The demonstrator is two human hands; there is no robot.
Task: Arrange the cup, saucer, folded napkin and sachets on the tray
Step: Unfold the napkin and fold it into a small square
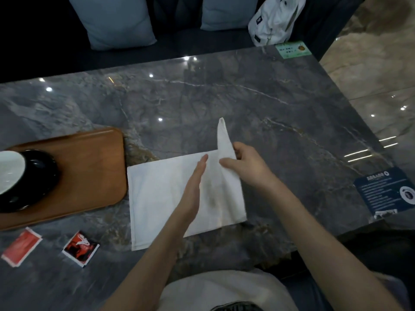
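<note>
A white cloth napkin [170, 198] lies flat on the grey veined marble table [247, 104], at the centre of the frame. The left hand [193, 187] stands on edge across the napkin with fingers straight and together, pressing along a fold line. The right hand [244, 163] pinches the napkin's right portion between thumb and curled fingers; that portion is lifted off the table, its corner pointing toward the top of the frame.

At the left edge of the frame sits a brown wooden tray with rounded corners [94, 167], just beside the napkin's left edge. On the tray rests a glossy black saucer [42, 176] carrying a cup with a white interior [9, 169], partly cut off by the frame.

In the lower left, off the tray, two sachets lie on the table: a plain red sachet [21, 246] and a red-and-black printed sachet [80, 248], near each other but apart.
</note>
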